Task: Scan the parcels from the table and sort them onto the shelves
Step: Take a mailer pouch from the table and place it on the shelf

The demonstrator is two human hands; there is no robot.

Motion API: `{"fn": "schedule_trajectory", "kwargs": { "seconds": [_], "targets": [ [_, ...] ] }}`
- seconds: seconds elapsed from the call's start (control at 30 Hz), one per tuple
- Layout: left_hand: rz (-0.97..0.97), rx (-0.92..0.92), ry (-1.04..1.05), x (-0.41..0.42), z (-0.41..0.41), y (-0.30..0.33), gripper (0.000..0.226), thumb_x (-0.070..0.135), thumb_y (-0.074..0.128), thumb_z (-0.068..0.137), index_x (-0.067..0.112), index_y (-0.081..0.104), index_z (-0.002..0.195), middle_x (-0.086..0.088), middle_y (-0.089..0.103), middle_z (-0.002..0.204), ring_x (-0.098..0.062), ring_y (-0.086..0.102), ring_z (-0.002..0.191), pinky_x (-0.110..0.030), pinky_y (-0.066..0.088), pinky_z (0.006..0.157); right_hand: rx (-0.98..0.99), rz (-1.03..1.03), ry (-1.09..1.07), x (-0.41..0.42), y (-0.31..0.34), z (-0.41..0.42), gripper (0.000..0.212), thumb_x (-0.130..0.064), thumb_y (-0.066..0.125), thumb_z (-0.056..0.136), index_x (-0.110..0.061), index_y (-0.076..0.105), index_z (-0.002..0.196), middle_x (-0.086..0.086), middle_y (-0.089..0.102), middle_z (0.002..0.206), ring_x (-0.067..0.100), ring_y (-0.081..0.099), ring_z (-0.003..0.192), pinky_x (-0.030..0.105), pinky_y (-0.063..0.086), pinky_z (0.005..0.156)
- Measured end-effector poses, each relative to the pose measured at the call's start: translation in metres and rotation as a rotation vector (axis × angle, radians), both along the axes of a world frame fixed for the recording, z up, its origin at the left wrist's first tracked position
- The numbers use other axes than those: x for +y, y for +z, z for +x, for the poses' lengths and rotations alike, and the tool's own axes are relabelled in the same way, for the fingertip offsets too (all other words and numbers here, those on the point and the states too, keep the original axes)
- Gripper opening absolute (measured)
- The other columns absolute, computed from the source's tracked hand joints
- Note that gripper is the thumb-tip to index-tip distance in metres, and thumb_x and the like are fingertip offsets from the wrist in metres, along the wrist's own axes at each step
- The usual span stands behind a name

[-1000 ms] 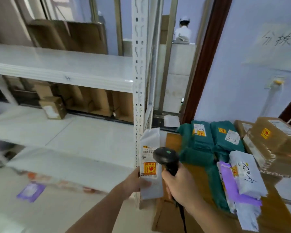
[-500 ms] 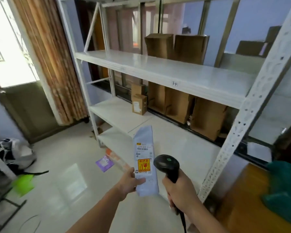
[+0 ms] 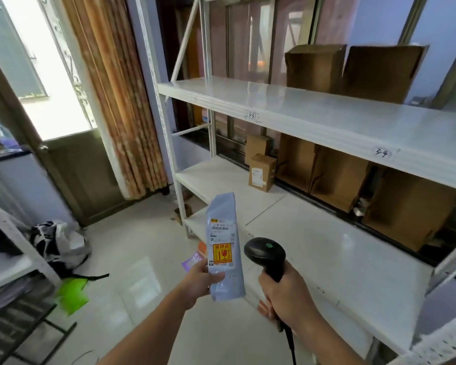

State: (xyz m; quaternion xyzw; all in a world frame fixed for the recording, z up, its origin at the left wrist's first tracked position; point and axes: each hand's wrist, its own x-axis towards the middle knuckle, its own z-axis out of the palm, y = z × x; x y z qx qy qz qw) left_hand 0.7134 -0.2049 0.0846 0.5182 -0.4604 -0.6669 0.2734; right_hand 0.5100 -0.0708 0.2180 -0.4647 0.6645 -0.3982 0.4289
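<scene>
Now the view has swung away from the worktop and its heap of parcels, which is out of sight, and faces the white shelving square on. The left hand (image 3: pixel 202 279) pinches the lower end of a pale, flat parcel (image 3: pixel 223 246), thumb across its front, holding it upright with its label and orange sticker towards the camera, much as it did a second ago. The right hand (image 3: pixel 287 296) is wrapped round the grip of the black scanner (image 3: pixel 265 255), whose head sits just beside the parcel's right edge, apart from it.

The parcel hangs in the air in front of the middle shelf (image 3: pixel 327 248), above the floor, not yet resting on anything. Brown cardboard boxes (image 3: pixel 334 177) line the back of that shelf, and the upper shelf (image 3: pixel 327 111) carries handwritten numbers on its front lip.

The turn towards the rack suggests the scanning step for this parcel is over and the placing step has begun; which numbered bay it belongs in cannot be told from here.
</scene>
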Motion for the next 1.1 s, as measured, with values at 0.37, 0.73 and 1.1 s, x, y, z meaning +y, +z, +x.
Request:
{"fn": "schedule_trajectory", "kwargs": {
  "seconds": [0.37,0.73,1.1],
  "targets": [
    [-0.005,0.029,-0.087,-0.189,-0.027,-0.037,0.038,-0.002,0.067,0.098,0.015,0.063,0.133,-0.014,0.075,0.122,-0.03,0.076,0.102,-0.035,0.061,0.072,0.012,0.058,-0.011,-0.193,-0.025,-0.016,0.008,-0.013,0.058,0.092,-0.021,0.056,0.093,0.001,0.057,0.051,0.021,0.051,0.04,0.031,0.047,0.046],
    [0.014,0.039,-0.21,-0.35,-0.041,-0.056,0.058,0.015,0.088,0.08,0.004,0.063,0.131,-0.017,0.074,0.123,-0.035,0.075,0.108,-0.053,0.062,0.092,0.039,0.109,-0.074,-0.344,-0.022,-0.016,0.011,-0.014,0.056,0.092,-0.025,0.055,0.095,0.004,0.059,0.063,0.017,0.052,0.044,0.032,0.05,0.049],
    [0.058,-0.039,-0.387,-0.512,-0.056,-0.077,0.06,0.01,0.084,0.063,0.002,0.067,0.12,-0.027,0.072,0.117,-0.036,0.071,0.1,-0.051,0.061,0.087,0.074,0.122,-0.328,-0.459,-0.03,0.015,0.007,-0.015,0.054,0.091,-0.022,0.052,0.088,0.006,0.056,0.055,0.021,0.051,0.041,0.03,0.048,0.046]
  ]
}}
